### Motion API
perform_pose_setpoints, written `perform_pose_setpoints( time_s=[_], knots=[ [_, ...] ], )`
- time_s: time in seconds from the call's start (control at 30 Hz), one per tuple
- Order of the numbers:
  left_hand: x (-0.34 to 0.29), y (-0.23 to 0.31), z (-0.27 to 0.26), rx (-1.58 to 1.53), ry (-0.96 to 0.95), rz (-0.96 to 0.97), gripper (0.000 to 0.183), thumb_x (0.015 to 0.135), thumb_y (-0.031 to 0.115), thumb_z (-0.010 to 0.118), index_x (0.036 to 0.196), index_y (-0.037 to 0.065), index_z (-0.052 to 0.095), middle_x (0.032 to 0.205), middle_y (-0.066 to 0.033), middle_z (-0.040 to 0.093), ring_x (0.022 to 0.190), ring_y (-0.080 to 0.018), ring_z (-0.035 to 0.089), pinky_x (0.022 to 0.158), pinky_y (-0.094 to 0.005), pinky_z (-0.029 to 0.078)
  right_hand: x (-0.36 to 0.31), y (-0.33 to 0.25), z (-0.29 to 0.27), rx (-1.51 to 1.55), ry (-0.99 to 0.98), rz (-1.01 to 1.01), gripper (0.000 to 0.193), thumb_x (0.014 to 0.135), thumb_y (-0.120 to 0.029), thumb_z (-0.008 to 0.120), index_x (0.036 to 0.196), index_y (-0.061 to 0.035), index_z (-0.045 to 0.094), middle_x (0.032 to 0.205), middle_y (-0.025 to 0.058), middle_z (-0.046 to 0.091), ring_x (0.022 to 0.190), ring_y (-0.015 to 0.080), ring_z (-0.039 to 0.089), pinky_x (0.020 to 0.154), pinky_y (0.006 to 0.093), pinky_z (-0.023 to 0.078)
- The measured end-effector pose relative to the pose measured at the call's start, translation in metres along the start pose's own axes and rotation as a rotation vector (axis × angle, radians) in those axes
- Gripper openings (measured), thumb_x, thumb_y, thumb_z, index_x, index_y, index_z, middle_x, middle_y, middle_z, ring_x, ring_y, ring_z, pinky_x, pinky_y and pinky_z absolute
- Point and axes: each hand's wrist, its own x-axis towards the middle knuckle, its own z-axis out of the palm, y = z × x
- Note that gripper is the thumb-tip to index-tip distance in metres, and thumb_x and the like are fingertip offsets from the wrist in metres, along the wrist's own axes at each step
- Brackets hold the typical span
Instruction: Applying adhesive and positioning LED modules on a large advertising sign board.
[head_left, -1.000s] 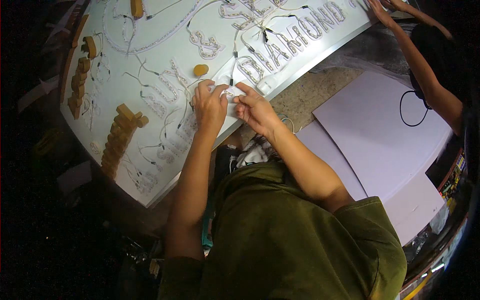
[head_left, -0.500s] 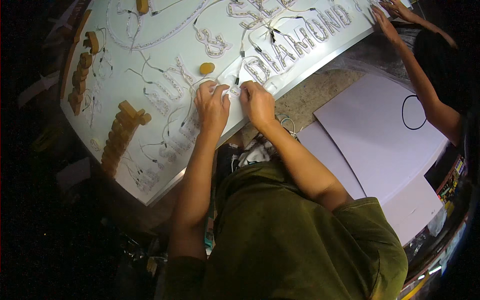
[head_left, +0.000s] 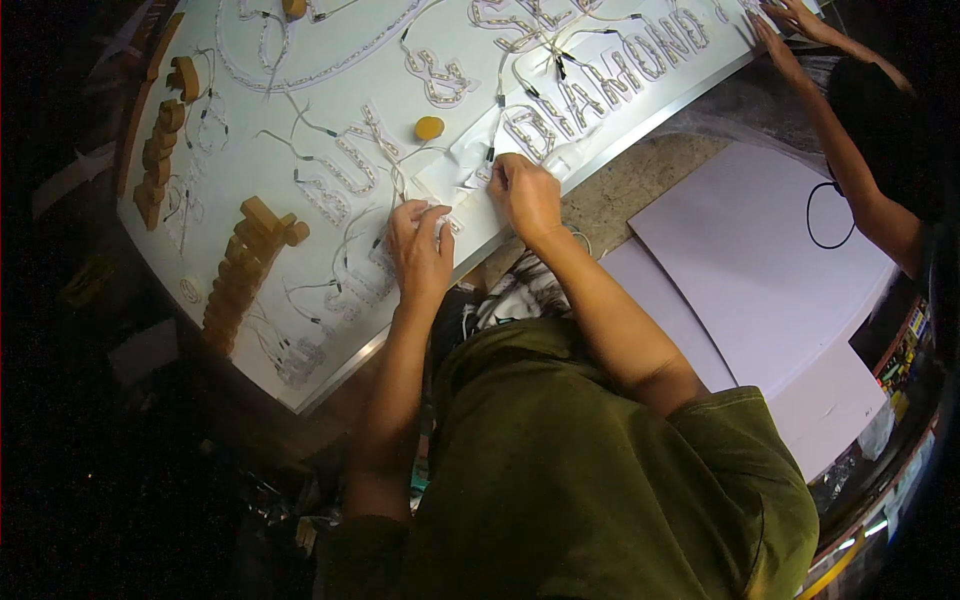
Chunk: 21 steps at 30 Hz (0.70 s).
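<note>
Both my hands work at the near edge of a white table [head_left: 300, 375]. My left hand [head_left: 421, 245] rests low over the tabletop, thumb and forefinger curled against a small clear LED letter piece [head_left: 453, 222]. To its right my right hand [head_left: 530, 200] has its fingertips pinched together beside a short black-tipped wire [head_left: 490, 154]; what they hold is too small to make out. Near them lie LED letters on white backing, among them a D shape [head_left: 528, 133] and a U shape [head_left: 355, 173]. A yellow-topped round piece [head_left: 429, 128] sits just beyond my left hand.
Yellowish block letters [head_left: 240, 270] stand along the left of the table, with more blocks [head_left: 160, 150] farther back. Loose wires [head_left: 300, 120] cross the tabletop. At the far right another person's hands [head_left: 775, 50] rest on the table. Large white sheets [head_left: 750, 260] lie lower right.
My left hand has drawn back toward the table's near edge. My right hand has shifted slightly right and up, so my hands are farther apart. The view has shifted a little.
</note>
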Motion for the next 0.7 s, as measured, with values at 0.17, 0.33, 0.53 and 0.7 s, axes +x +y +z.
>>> perform_pose_setpoints(
  time_s=[0.17,0.33,0.53,0.7],
  knots=[
    [-0.013,-0.002,-0.011,-0.020,-0.017,-0.040,0.027,0.086,0.006,0.072,0.114,0.009,0.071,0.123,-0.0145,0.054,0.111,-0.0330,0.055,0.100,-0.0451,0.043,0.001,0.001,0.003,-0.062,-0.032,0.011,0.012,0.088,-0.012,0.068,0.092,-0.0017,0.065,0.084,0.0217,0.070,0.071,0.0410,0.069,0.066,0.0485,0.055],
    [-0.026,-0.010,-0.017,-0.014,-0.032,-0.031,0.028,0.086,0.006,0.071,0.114,0.008,0.071,0.121,-0.0140,0.055,0.112,-0.0330,0.055,0.102,-0.0467,0.041,-0.002,-0.004,0.000,0.000,0.017,0.084,0.011,0.088,-0.011,0.066,0.092,-0.0008,0.063,0.083,0.0229,0.070,0.070,0.0424,0.068,0.065,0.0492,0.054],
    [-0.036,-0.012,-0.023,-0.009,-0.067,-0.057,0.027,0.086,0.006,0.071,0.113,0.008,0.071,0.119,-0.0139,0.055,0.113,-0.0331,0.055,0.102,-0.0472,0.041,-0.042,-0.019,-0.023,0.243,0.008,0.267,0.013,0.090,-0.012,0.067,0.095,-0.0003,0.063,0.076,0.0241,0.068,0.069,0.0429,0.068,0.063,0.0496,0.052],
    [-0.036,-0.003,-0.022,-0.040,-0.080,-0.045,0.027,0.085,0.005,0.071,0.113,0.008,0.072,0.120,-0.0132,0.055,0.113,-0.0331,0.055,0.100,-0.0468,0.042,-0.086,-0.011,-0.055,0.217,-0.170,0.256,0.016,0.092,-0.015,0.068,0.092,-0.0008,0.061,0.077,0.0248,0.067,0.069,0.0457,0.066,0.064,0.0501,0.052]
  ],
)
